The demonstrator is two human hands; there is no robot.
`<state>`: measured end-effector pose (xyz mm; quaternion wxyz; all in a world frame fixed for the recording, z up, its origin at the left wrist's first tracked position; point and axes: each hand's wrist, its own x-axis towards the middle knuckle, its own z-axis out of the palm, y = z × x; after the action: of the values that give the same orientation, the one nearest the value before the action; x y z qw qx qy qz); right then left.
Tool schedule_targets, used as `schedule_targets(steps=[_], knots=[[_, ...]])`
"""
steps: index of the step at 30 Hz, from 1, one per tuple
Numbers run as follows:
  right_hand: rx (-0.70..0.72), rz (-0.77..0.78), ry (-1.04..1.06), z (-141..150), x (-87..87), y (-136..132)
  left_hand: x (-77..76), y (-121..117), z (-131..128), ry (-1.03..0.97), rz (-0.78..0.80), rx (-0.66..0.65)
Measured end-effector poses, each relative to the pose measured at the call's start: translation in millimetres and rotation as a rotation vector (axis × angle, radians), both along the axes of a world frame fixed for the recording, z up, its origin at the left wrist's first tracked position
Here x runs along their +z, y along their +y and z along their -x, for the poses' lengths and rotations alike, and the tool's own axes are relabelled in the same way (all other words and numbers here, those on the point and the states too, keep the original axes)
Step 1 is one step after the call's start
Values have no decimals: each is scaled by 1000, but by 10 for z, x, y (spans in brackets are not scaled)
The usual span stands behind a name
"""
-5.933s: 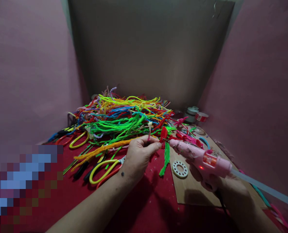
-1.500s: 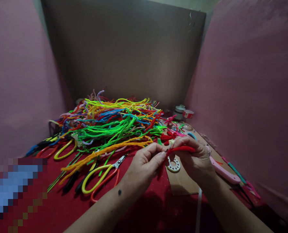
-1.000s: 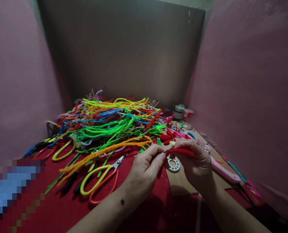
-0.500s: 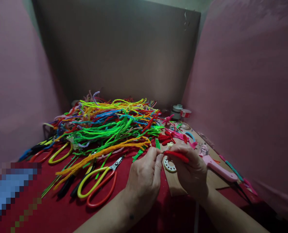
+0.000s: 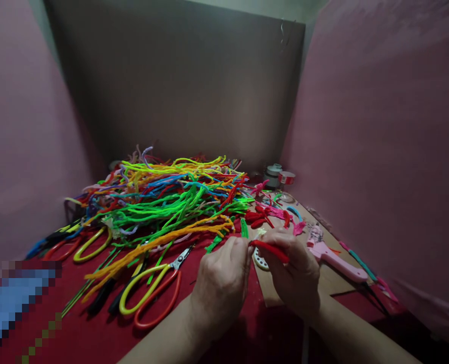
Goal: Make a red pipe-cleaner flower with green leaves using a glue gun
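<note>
My left hand (image 5: pixel 221 280) and my right hand (image 5: pixel 293 270) meet over the red cloth, both pinched on a red pipe cleaner (image 5: pixel 271 250). The left fingers grip its left end, where a small cream tip (image 5: pixel 260 232) sticks up. The right hand's fingers curl around the red length, which runs right across them. A white ring with holes (image 5: pixel 260 260) lies on the cardboard just beyond the hands, partly hidden by them.
A big heap of coloured pipe cleaners (image 5: pixel 163 197) fills the back of the table. Yellow and red scissors (image 5: pixel 148 296) lie left of the hands. A pink glue gun (image 5: pixel 332 255) rests on the cardboard sheet (image 5: pixel 332 278) at right; tape rolls (image 5: pixel 279 176) stand behind.
Early on my right hand held the glue gun; it now lies on the cardboard. Both hands have drawn slightly nearer and lower, still working the red pipe cleaner.
</note>
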<state>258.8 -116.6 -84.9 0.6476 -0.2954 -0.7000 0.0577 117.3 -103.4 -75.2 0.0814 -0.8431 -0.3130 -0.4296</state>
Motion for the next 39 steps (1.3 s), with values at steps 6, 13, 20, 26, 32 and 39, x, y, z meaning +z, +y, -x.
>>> schedule_targets(steps=[6,13,20,26,32,39], knots=[[-32,-21,-52,2,-1,-4,1,-20,17,-54,6,-88],[65,118,223,-48,144,-23,153,1,71,-576,824,-370],[75,196,508,-291,316,148,238,138,122,-961,1263,-810],[-121,327,377,-594,395,144,271,177,151,-1066,1385,-789],[-513,448,-303,-972,380,298,281,200,163,-1134,1367,-735],[-596,716,-849,-1157,181,771,286,191,152,-1121,1395,-681]])
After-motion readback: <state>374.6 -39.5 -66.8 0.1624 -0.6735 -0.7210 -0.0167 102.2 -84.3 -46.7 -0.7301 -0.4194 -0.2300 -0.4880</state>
